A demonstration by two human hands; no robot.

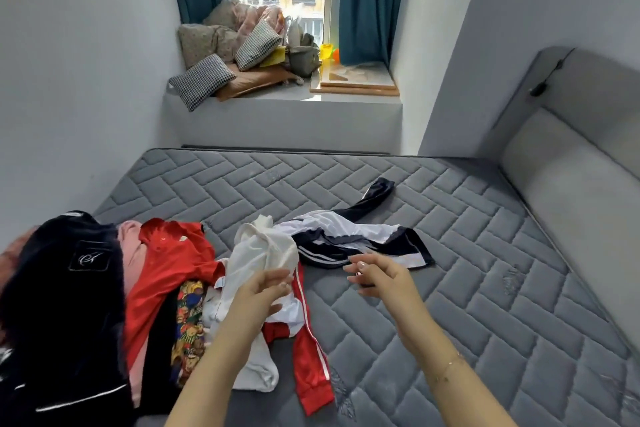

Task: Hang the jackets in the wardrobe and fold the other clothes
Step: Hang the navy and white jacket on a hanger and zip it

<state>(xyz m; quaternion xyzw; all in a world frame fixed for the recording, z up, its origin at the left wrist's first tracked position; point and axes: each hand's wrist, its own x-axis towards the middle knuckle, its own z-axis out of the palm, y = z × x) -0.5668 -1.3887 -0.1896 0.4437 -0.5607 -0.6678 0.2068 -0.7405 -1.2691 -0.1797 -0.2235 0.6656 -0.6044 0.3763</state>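
A heap of clothes lies on the left of the grey quilted mattress [415, 253]. In it are a dark fuzzy garment [65, 288], a red shirt [166, 270], a colourful printed piece [188, 315], a white garment [266, 250] and red track pants with white stripes [311, 364]. A navy and white track jacket [356, 239] lies spread just beyond my hands. My left hand [266, 288] grips a fold of the white garment. My right hand [377, 274] hovers with relaxed fingers over the jacket's near edge, holding nothing.
A window ledge [287, 94] at the back holds checked cushions [201, 78], bedding, a bag and a wooden board. Teal curtains frame the window. The padded headboard [571, 163] stands on the right, a wall on the left.
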